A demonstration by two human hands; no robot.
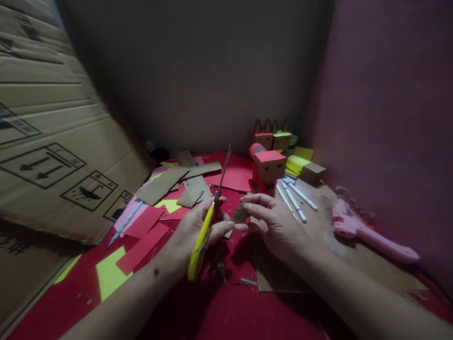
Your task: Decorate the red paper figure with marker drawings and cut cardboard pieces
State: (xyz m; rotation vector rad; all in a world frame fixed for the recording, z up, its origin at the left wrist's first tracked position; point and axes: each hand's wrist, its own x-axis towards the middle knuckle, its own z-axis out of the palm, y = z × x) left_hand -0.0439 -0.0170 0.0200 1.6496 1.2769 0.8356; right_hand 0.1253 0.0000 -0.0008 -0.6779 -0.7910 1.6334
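Observation:
My left hand (198, 224) is closed around yellow-handled scissors (207, 226), whose blades point up and away. The tip of my left thumb reaches the lower edge of a small brown cardboard piece (239, 215). Between the thumb and fingers of my right hand (271, 222) this piece is pinched; part of it is hidden by the fingers. Just beyond my right hand stands a cardboard figure with a box head (269, 166), red on top and with two dark eyes. Small cardboard scraps (249, 282) lie on the red table surface (233, 307) below my hands.
A large cardboard box (71, 123) rises at the left. Red paper strips (143, 248) and cardboard pieces (163, 185) lie beside my left arm. White markers (294, 202) and a pink glue gun (371, 233) rest on cardboard at the right. Two eared box heads (264, 140) stand behind.

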